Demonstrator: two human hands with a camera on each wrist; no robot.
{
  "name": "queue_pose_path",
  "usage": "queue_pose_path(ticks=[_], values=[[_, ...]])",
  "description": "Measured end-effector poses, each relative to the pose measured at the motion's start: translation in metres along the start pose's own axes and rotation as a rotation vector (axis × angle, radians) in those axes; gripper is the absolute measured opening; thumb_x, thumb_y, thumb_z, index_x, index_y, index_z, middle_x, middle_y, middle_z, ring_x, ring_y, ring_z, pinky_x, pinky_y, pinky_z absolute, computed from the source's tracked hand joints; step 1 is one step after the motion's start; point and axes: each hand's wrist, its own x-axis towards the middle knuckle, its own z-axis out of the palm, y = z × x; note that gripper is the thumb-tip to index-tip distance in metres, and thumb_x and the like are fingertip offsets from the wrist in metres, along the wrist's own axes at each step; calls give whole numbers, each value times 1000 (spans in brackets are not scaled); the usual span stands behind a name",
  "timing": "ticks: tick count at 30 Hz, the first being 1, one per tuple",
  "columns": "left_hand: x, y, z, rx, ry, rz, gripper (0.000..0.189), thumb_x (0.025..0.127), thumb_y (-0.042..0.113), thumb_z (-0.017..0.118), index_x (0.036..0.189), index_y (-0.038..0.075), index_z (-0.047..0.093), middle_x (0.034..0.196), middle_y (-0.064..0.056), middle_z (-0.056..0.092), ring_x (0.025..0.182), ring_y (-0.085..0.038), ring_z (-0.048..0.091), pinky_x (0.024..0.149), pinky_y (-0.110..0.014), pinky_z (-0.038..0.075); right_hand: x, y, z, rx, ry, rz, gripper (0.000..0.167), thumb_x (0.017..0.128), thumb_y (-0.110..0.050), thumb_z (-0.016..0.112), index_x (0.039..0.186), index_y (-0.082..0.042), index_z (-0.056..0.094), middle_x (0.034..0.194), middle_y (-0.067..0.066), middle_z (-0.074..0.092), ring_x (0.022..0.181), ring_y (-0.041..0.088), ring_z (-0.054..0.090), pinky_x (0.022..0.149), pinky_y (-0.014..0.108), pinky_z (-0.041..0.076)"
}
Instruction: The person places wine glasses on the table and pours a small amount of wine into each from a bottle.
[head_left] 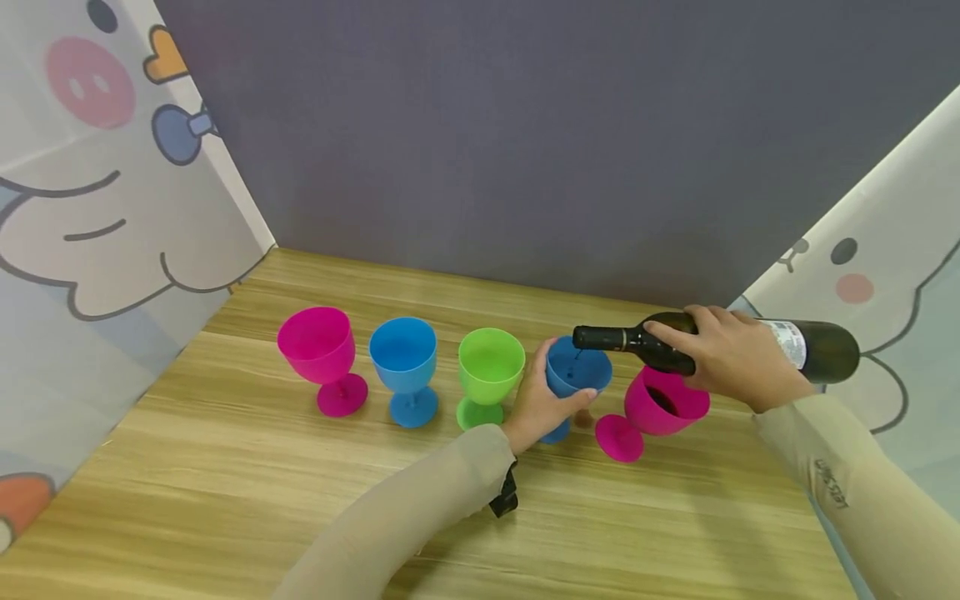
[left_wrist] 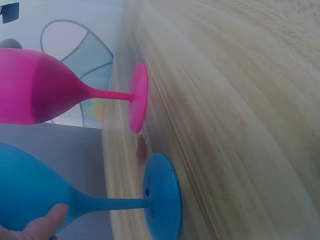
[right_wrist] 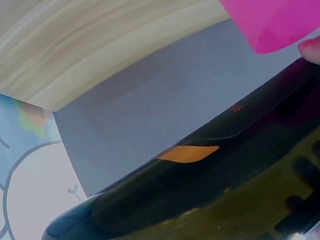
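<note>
My left hand (head_left: 542,402) holds the bowl of a blue goblet (head_left: 579,375), thumb along its near side. In the left wrist view the base of this blue goblet (left_wrist: 162,200) rests on the wooden table. My right hand (head_left: 738,357) grips a dark wine bottle (head_left: 831,350) lying nearly level in the air. The bottle's mouth is over the blue goblet, and a thin dark trickle shows inside the bowl. Beneath the bottle stands a pink goblet (head_left: 647,408) holding dark liquid. The right wrist view shows the bottle (right_wrist: 200,185) close up.
Left of my hands stand a green goblet (head_left: 487,371), another blue goblet (head_left: 405,367) and another pink goblet (head_left: 322,346) in a row. A small reddish wet spot (left_wrist: 142,150) lies on the table (head_left: 225,467) between the two right goblets. A grey panel (head_left: 480,150) rises behind.
</note>
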Motion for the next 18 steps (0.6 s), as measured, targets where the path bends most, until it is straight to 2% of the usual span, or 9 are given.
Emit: queue_pose_path(ticks=[7,14,18], values=[[-1,1,0,-5,-2,17,87,78,34,75,149,24,26,138,-8,40,120,-29,46,94,-47,43,2,0,-1,-10,4,-6,93,42,-19,94,125,-21,52,92,30,57,69,43,61,54,56,52],[-2,2,-1,-5,-15,-4,88,78,35,74,150,26,24,140,-8,38,121,-30,45,94,-48,43,2,-1,-2,-16,4,-6,92,42,-17,94,124,-21,52,91,30,57,69,43,61,52,55,52],[-2,2,-2,-2,-14,6,88,78,35,74,150,25,24,140,-8,39,121,-30,45,94,-48,43,2,0,-2,-14,7,-5,92,42,-16,93,124,-21,52,91,30,57,69,42,60,50,54,51]])
